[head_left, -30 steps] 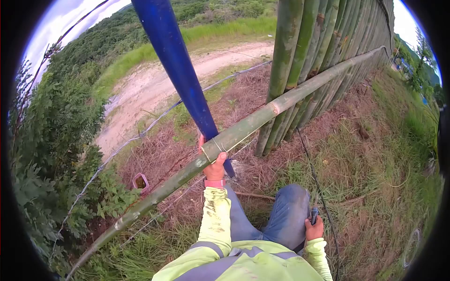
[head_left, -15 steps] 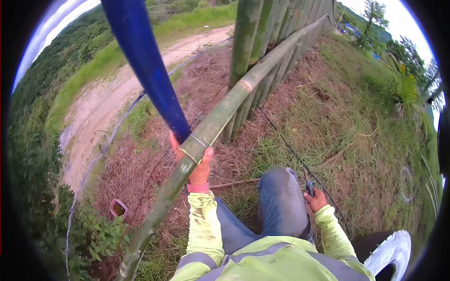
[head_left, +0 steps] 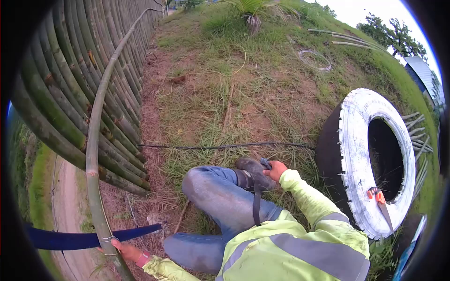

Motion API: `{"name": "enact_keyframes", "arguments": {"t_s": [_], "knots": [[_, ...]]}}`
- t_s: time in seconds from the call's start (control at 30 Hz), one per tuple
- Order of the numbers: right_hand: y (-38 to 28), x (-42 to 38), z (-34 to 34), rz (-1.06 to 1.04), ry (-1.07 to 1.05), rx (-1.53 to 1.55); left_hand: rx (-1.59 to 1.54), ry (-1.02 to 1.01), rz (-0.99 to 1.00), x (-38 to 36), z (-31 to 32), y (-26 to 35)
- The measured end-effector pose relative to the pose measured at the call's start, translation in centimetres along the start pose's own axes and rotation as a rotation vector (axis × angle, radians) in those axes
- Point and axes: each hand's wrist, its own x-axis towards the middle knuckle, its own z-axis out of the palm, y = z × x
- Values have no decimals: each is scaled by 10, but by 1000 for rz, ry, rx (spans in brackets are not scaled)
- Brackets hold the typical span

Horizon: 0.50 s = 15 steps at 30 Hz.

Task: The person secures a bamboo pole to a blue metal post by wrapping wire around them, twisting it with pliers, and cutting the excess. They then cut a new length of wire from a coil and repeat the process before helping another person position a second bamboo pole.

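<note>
My left hand [head_left: 129,251] is closed around the bamboo pole [head_left: 93,136], the long rail running along the fence. Its thumb presses beside a wire loop [head_left: 107,239] where the pole crosses a dark blue post [head_left: 70,239]; the other fingers are mostly hidden behind the pole. In my right hand [head_left: 276,171], near my boot [head_left: 255,172], is a small hand tool with a dark blue grip [head_left: 265,164]. The tool's working end is hard to make out against the grass.
A fence of upright bamboo [head_left: 70,89] stands on the left. A white-painted tire [head_left: 358,154] stands at right, with an orange-handled saw [head_left: 382,206] on it. A black cable [head_left: 225,146] crosses the grass. Farther off lie a wire coil [head_left: 315,60] and bamboo poles [head_left: 351,41].
My view has swung right, bringing the whole tire and saw into sight. The left hand stays at the tied crossing; the right hand still holds the tool, now near my boot.
</note>
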Motion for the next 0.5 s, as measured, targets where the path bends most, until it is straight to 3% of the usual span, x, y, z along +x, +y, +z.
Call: {"name": "enact_keyframes", "arguments": {"t_s": [0.17,0.33,0.5], "knots": [[22,86,-25,129,10,-41,-106,41,-199,2,-5,-44],[61,206,-57,165,28,38,113,170,-203,-25,44,-24],[102,322,-96,225,66,124,336,302,-342,-72,115,8]]}}
